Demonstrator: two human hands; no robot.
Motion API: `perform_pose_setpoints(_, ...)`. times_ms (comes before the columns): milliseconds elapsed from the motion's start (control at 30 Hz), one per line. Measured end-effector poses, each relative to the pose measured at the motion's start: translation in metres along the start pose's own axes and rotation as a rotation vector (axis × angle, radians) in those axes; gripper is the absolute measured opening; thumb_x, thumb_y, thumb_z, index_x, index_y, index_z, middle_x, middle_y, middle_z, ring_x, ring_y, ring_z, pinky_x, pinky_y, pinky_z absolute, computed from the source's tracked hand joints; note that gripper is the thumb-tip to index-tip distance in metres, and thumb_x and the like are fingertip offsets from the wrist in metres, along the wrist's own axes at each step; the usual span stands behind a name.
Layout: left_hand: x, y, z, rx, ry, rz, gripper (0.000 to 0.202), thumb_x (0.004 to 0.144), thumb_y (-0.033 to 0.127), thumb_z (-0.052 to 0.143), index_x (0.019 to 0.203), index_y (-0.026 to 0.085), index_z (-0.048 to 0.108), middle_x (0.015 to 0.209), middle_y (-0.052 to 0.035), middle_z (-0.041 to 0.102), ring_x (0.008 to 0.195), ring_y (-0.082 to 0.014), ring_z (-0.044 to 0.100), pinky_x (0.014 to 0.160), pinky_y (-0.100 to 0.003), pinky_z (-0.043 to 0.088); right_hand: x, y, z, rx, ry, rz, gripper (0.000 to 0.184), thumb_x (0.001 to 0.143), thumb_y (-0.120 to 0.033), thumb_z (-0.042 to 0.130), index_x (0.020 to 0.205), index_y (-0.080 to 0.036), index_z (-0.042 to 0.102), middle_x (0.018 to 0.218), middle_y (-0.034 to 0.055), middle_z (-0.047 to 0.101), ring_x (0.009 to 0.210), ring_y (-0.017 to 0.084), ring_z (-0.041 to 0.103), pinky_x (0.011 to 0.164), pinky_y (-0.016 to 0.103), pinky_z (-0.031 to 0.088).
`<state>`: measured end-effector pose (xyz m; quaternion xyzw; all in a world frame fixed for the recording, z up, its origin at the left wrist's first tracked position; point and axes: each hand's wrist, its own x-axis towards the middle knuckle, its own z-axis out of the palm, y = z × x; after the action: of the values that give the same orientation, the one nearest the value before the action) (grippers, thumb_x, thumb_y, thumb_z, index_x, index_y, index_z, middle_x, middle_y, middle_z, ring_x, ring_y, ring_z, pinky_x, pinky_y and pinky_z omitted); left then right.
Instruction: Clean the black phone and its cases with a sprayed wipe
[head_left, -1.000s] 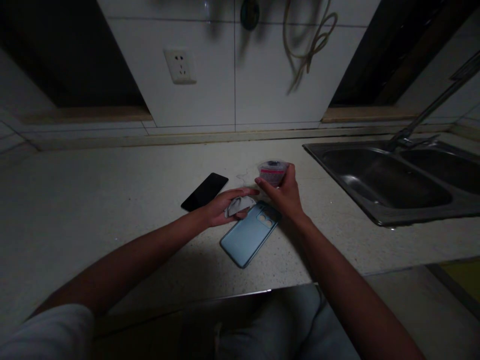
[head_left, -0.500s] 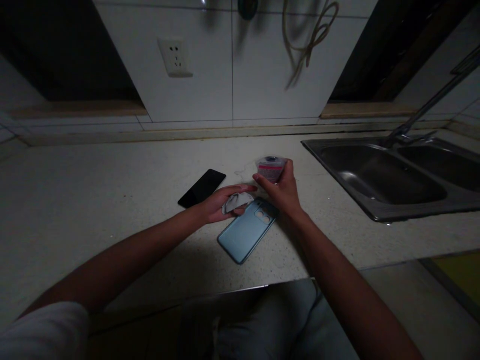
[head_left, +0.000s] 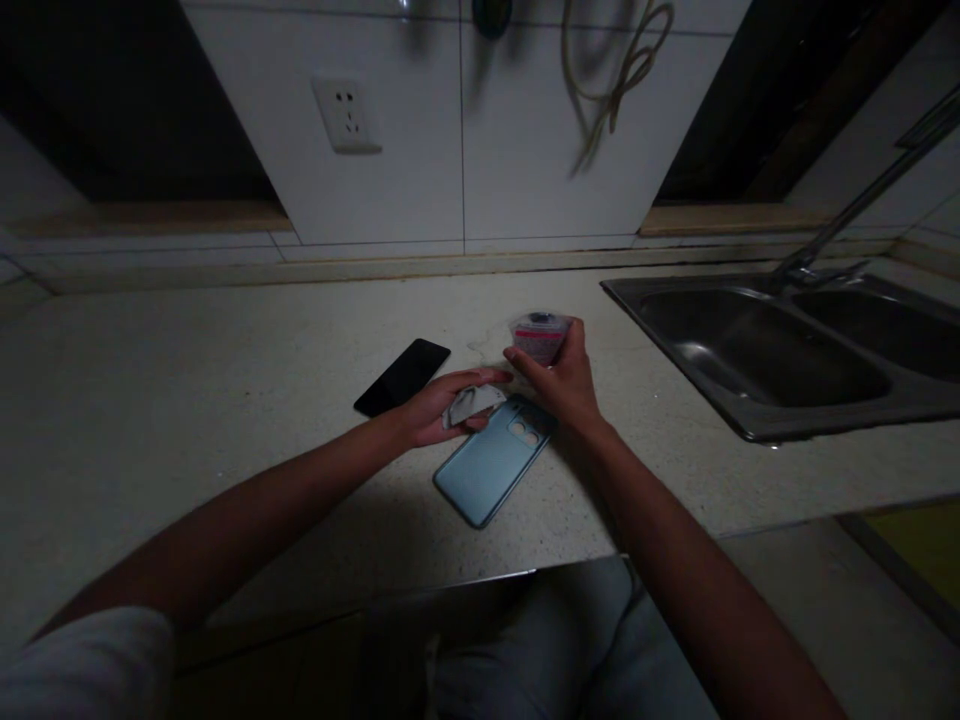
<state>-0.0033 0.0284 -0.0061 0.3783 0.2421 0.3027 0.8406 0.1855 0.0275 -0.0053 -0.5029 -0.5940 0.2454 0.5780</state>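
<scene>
My left hand [head_left: 441, 408] holds a small folded whitish piece [head_left: 475, 402], cloth or paper, I cannot tell which. My right hand [head_left: 564, 375] is closed around a small clear container [head_left: 539, 338] with a pink-banded label, raised above the counter. A light-blue phone case [head_left: 486, 470] lies below both hands, camera cut-outs toward my right hand; its upper edge is partly behind the fingers. Just beyond my left wrist, a black phone [head_left: 405, 376] rests on the counter, dark glossy side up.
The speckled pale countertop [head_left: 187, 400] ends near my legs. To the right is a metal double sink [head_left: 742, 425] with a faucet [head_left: 802, 270]. On the tiled wall are a power socket [head_left: 346, 115] and a hanging looped cord [head_left: 616, 95].
</scene>
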Motion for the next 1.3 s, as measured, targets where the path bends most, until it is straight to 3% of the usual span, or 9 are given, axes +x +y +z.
perform_pose_setpoints(1300,0.0000,-0.0008,-0.0018,0.001,-0.019,0.000,0.023,0.088,0.024,0.065,0.106,0.012,0.071,0.067,-0.0008,0.057,0.048,-0.0088,0.046,0.046,-0.022,0.030,0.0007,0.0025,-0.0005,0.006,-0.011,-0.015,0.059,0.069,-0.057,0.082,0.107,-0.028,0.046,0.101,0.0052,0.069,0.091,0.027,0.069,0.085,0.050,0.058)
